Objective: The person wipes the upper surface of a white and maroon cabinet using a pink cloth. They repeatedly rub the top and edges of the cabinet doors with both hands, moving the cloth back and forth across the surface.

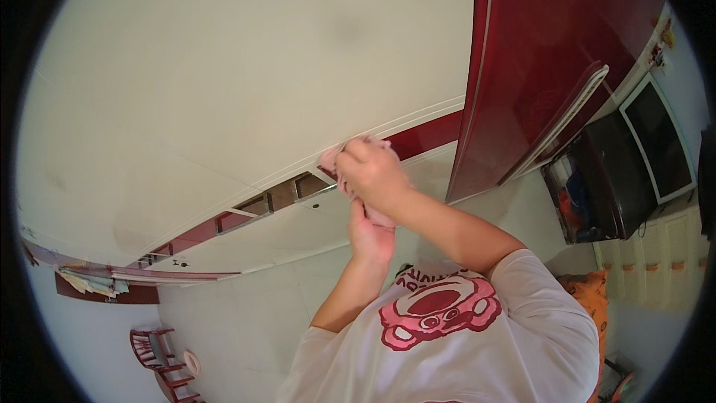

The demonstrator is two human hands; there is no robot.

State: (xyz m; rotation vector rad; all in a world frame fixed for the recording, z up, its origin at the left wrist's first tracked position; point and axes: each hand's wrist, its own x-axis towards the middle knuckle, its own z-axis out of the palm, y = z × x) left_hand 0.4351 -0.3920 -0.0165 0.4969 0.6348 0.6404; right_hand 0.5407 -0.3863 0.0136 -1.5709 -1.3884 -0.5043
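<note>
A crumpled pink cloth (328, 160) is bunched in my right hand (371, 173), whose fingers curl over it. That hand presses the cloth to the dark red strip (429, 134) running along the white cabinet front. My left hand (371, 239) is just below, close to the right wrist. Its thumb points up and the lower part of the cloth lies against its palm; the other fingers are mostly hidden. Left of the cloth, mirror-like sections (308, 185) with metallic edges continue the strip.
A glossy dark red door (537, 52) with a long pale handle (559, 123) stands at the right. Beyond it, a television (658, 138) sits by a dark stand (597, 179). Red wooden chairs (153, 351) are at the lower left, and an orange cushion-like thing (587, 295) lies behind my right side.
</note>
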